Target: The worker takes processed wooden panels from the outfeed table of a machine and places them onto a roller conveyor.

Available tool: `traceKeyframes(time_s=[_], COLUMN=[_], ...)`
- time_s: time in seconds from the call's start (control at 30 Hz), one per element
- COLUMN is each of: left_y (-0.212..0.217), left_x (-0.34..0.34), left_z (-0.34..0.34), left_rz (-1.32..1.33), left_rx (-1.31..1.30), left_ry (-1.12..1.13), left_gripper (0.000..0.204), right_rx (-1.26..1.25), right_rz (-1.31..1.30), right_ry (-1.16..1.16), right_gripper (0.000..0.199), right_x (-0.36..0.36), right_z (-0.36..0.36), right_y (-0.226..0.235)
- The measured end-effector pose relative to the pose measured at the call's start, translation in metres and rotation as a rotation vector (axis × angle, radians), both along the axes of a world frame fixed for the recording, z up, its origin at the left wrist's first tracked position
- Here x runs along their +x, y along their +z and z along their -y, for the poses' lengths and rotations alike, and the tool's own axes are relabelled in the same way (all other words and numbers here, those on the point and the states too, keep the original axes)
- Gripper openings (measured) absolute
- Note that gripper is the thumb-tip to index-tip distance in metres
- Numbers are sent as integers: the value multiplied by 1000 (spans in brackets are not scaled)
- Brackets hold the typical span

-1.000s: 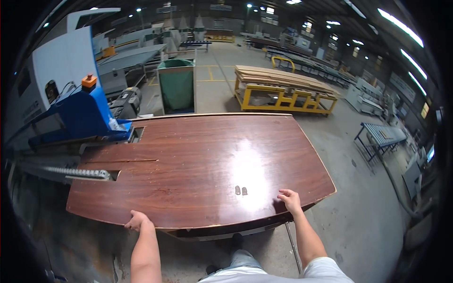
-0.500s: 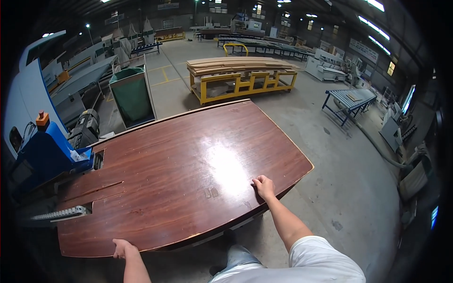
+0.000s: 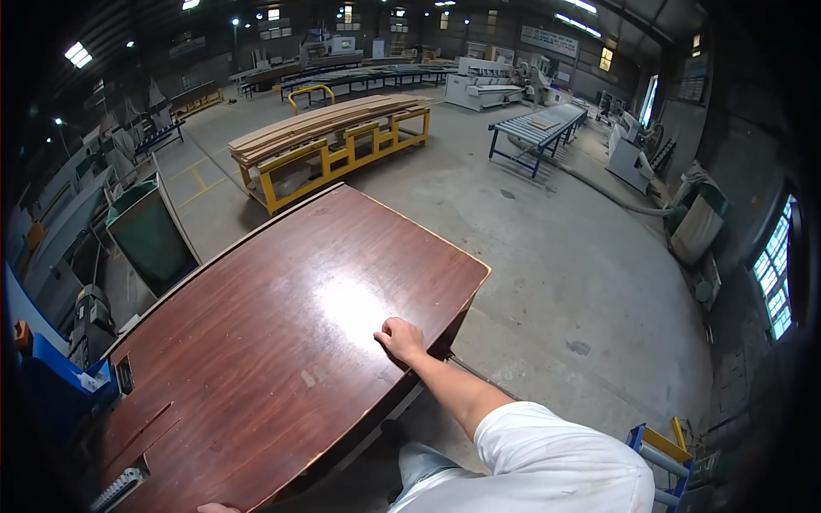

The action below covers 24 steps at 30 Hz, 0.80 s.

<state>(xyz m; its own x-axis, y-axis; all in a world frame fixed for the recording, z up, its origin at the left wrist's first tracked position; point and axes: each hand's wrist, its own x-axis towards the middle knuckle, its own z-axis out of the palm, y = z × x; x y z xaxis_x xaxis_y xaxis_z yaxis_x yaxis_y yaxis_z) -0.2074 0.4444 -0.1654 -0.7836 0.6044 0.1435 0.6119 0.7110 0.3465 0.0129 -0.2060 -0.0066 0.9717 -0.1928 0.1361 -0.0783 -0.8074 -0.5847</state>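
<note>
Panel [image 3: 274, 342]: long axis runs lower left to upper right, lying flat.
Right hand [image 3: 400, 338]: curled over near edge.
Left hand [image 3: 218, 508]: barely seen at the near-left edge, grip cannot be told.

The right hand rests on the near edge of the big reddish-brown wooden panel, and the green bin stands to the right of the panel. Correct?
Not quite. The right hand does rest on the near edge of the wooden panel, but the green bin stands to the panel's left, not its right, as the head view shows.

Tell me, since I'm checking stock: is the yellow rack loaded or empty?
Loaded. The yellow rack carries a stack of long pale boards across its top.
</note>
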Motion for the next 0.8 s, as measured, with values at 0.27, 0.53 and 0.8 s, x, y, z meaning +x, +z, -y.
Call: traceKeyframes(time_s=[0.27, 0.53, 0.8], left_y=[7, 183, 158], left_x=[21, -6, 5], left_z=[13, 134, 115], left_rz=[369, 682, 603], left_rx=[338, 67, 30], left_ry=[-275, -200, -201], left_gripper=[85, 81, 79], right_rx=[-3, 5, -129], right_rz=[57, 205, 161], right_ry=[0, 52, 114], right_gripper=[29, 20, 25], right_x=[1, 6, 3], right_z=[6, -8, 11], right_y=[-6, -17, -22])
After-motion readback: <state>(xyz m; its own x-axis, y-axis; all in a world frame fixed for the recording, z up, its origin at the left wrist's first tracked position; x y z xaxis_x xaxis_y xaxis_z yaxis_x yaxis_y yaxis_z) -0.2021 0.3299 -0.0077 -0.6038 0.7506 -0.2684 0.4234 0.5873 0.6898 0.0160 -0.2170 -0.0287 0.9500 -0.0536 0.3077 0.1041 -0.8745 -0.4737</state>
